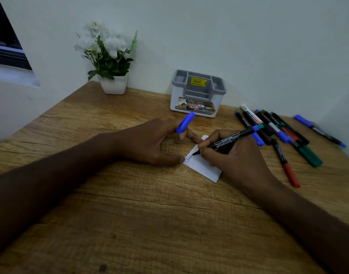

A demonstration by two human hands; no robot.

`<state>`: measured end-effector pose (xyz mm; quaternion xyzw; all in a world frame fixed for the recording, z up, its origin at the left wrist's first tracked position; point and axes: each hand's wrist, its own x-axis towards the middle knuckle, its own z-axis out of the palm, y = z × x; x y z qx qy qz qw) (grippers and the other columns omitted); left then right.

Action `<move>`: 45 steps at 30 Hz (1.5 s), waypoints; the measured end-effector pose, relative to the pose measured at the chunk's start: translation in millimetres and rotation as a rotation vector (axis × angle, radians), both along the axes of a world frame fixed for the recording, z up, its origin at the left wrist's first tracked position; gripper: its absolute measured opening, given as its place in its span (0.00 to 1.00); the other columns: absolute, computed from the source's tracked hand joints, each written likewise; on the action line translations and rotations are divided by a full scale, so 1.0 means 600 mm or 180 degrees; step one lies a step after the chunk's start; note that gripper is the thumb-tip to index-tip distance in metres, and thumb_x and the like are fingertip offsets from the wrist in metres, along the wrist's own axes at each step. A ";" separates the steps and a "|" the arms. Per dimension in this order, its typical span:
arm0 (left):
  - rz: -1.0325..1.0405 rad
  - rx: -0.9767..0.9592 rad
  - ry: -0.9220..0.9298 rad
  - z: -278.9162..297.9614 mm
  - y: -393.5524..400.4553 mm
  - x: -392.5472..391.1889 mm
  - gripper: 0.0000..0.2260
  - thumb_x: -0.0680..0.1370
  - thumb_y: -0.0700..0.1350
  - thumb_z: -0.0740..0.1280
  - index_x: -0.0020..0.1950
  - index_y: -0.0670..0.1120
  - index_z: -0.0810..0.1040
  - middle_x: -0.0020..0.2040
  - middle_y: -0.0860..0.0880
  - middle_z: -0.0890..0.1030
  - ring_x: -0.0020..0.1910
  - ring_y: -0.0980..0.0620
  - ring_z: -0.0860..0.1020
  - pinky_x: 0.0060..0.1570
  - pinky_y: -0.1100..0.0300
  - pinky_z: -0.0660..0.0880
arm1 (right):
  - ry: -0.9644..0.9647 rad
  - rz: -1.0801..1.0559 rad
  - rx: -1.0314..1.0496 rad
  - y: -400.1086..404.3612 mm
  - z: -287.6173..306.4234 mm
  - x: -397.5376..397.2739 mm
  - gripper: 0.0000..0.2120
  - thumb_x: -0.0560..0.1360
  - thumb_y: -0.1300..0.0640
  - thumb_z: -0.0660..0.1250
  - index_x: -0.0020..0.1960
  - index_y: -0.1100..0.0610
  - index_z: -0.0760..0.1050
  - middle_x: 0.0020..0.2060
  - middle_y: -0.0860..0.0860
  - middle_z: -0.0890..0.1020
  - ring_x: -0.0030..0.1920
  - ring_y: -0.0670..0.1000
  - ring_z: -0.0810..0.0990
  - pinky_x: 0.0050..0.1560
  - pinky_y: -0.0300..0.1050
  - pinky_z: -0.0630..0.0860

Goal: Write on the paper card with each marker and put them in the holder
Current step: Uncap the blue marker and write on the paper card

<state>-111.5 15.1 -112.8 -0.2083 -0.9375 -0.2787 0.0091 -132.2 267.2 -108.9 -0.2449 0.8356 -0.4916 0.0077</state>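
A small white paper card (201,165) lies on the wooden table (130,214), with blue writing at its left corner. My right hand (237,155) grips an uncapped black-bodied blue marker (229,139), its tip touching the card. My left hand (150,141) rests beside the card, thumb on the card's left corner, and holds the blue cap (185,122) between its fingers. The grey and white holder (198,91) stands behind the hands, against the wall, with no markers visible in it. A pile of markers (278,133) lies to the right.
A white pot of artificial flowers (112,62) stands at the back left against the wall. One blue marker (318,130) lies apart at the far right. A red-capped marker (286,165) points toward the table's near side.
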 end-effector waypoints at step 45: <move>0.0030 -0.0009 -0.0054 0.002 0.001 0.001 0.18 0.75 0.58 0.77 0.59 0.56 0.74 0.56 0.75 0.67 0.58 0.79 0.66 0.49 0.79 0.65 | 0.0244 0.0186 0.0060 0.003 -0.001 -0.025 0.01 0.71 0.54 0.76 0.41 0.48 0.87 0.40 0.41 0.88 0.42 0.42 0.85 0.40 0.36 0.81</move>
